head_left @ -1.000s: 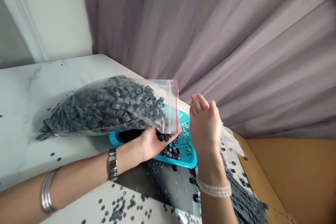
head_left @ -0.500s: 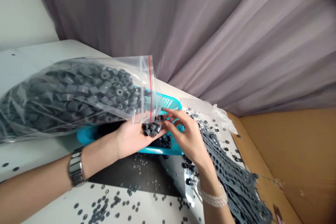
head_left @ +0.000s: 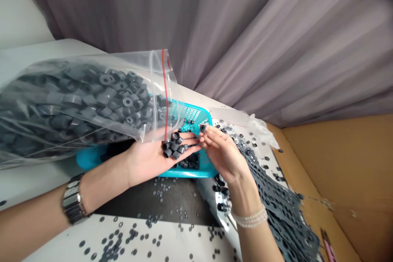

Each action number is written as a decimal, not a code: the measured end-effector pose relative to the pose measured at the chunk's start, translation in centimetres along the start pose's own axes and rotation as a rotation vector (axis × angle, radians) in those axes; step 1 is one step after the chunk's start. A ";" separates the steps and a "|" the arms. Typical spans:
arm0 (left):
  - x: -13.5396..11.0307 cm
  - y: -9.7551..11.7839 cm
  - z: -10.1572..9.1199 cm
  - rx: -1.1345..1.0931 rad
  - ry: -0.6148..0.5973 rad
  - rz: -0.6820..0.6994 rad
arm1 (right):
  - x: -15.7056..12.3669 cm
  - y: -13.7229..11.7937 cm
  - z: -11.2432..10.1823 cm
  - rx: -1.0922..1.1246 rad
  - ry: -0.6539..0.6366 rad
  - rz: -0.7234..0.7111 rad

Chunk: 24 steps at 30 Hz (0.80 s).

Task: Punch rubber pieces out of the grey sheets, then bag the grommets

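My left hand (head_left: 156, 153) lies palm up with its fingers stretched out, bearing a little heap of small dark grey cylindrical bushings (head_left: 175, 147). Between the fingertips of my right hand (head_left: 225, 149) a single grey bushing (head_left: 203, 128) is pinched, beside the left fingertips. A clear zip bag (head_left: 156, 77) with a red strip, full of such bushings, lies over part of my left hand, its mouth toward the right hand. Under both hands stands a turquoise basket (head_left: 190, 175) with more dark pieces in it; the bag and left hand hide much of it.
Perforated dark rubber sheets (head_left: 276, 200) lie along the right. Small dark discs (head_left: 113, 245) are scattered over the white table (head_left: 178, 249). Crumpled clear plastic (head_left: 262, 131) sits near the cardboard wall (head_left: 340, 159). A pink-handled tool (head_left: 329, 249) is at the lower right, a grey curtain (head_left: 215, 28) behind.
My right fingers have drawn back from the heap on my left palm and now hold one bushing up. Bag and left hand appear slightly farther left in view.
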State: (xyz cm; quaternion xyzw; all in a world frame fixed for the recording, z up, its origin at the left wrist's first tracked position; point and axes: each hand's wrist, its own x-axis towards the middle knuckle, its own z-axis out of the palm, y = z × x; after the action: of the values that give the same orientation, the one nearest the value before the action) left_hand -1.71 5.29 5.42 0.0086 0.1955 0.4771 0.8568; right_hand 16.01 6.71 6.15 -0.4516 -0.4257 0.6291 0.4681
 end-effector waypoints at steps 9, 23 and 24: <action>-0.3 0.1 0.7 0.009 0.100 0.033 | 0.2 0.0 -0.5 0.156 -0.045 0.085; -0.1 0.2 0.6 0.108 0.148 0.069 | -2.0 -1.2 1.9 -0.809 -0.194 -0.359; -0.1 0.2 0.7 0.112 0.149 0.057 | -2.0 -1.1 2.0 -0.837 -0.205 -0.380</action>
State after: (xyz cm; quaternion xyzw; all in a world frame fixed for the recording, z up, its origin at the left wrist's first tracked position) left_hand -1.73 5.45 6.15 0.0264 0.2848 0.4889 0.8241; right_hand 14.63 4.75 8.01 -0.4510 -0.7619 0.3481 0.3082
